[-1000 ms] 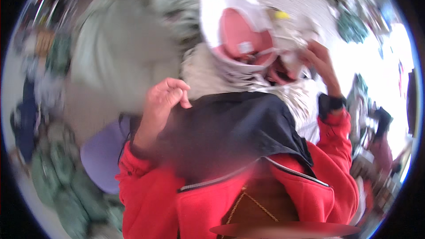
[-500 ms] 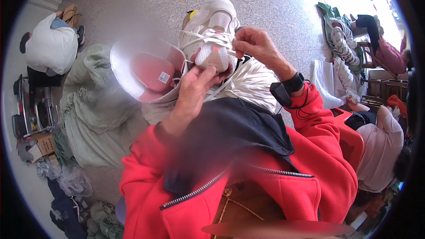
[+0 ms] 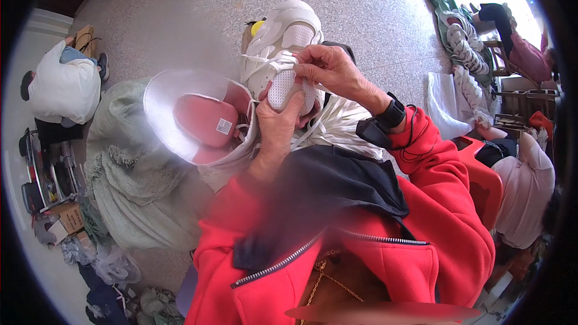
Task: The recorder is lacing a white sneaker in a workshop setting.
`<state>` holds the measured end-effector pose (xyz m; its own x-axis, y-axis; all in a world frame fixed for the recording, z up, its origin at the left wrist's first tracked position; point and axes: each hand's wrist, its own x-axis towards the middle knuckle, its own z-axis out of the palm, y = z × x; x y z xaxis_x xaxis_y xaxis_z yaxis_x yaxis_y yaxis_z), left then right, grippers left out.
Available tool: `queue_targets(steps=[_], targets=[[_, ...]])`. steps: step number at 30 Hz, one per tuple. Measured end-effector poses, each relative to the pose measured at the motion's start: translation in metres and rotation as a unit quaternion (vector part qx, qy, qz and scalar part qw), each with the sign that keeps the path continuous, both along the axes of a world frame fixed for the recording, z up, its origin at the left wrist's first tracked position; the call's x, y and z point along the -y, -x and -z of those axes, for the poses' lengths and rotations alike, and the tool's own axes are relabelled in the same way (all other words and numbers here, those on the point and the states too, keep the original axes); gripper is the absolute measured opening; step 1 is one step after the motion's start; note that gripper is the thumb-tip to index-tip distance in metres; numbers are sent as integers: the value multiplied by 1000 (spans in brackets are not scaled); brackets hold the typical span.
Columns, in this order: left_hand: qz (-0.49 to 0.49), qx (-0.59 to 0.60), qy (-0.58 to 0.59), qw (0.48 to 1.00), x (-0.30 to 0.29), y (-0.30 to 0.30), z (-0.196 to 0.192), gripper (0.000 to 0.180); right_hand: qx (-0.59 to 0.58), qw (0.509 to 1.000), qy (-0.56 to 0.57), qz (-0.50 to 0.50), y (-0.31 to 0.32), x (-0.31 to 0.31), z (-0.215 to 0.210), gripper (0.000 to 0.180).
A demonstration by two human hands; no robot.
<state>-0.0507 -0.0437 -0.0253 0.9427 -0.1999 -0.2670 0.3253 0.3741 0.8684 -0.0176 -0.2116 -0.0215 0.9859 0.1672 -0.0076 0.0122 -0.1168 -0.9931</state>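
Observation:
A white sneaker point(image 3: 299, 24) with a perforated toe and tongue is held in front of me, its toe pointing away. My left hand point(image 3: 278, 125) grips its near end, thumb pressed on the perforated tongue point(image 3: 280, 89). The fingers of my right hand point(image 3: 332, 72) are pinched together at the sneaker's lacing, on a white shoelace point(image 3: 263, 59); the fingertips hide part of it. A bundle of white laces point(image 3: 352, 121) lies over my dark apron point(image 3: 349, 174), beneath my right wrist. Left of the shoe is a white open-topped piece point(image 3: 158, 105) with a pink, labelled pad point(image 3: 201, 117) inside.
Large pale green sacking point(image 3: 129, 186) is heaped at the left. Beyond it a person in white point(image 3: 66, 87) bends over. At the right are a red plastic stool point(image 3: 484, 174), a white sack point(image 3: 445, 105), strung shoes point(image 3: 469, 54) and other seated people.
My right hand has shifted left, from the sneaker's right side to the middle of its lacing. My left thumb has moved to the right side of the tongue. The view has shifted slightly.

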Motion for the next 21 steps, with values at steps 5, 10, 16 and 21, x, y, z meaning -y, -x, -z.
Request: queue_targets(steps=[5,10,16,21], targets=[[11,2,12,1000,-5,-2,11,23,21,993,105,-54,-13,-1,-13,14],[36,-7,28,999,-9,-3,15,31,98,960,208,-158,-32,4,-33,11],[41,0,-11,999,-9,-1,28,23,235,855,374,-273,-37,-9,-43,8],[27,13,29,999,-7,-1,22,18,195,848,435,-230,-26,-17,-44,10]])
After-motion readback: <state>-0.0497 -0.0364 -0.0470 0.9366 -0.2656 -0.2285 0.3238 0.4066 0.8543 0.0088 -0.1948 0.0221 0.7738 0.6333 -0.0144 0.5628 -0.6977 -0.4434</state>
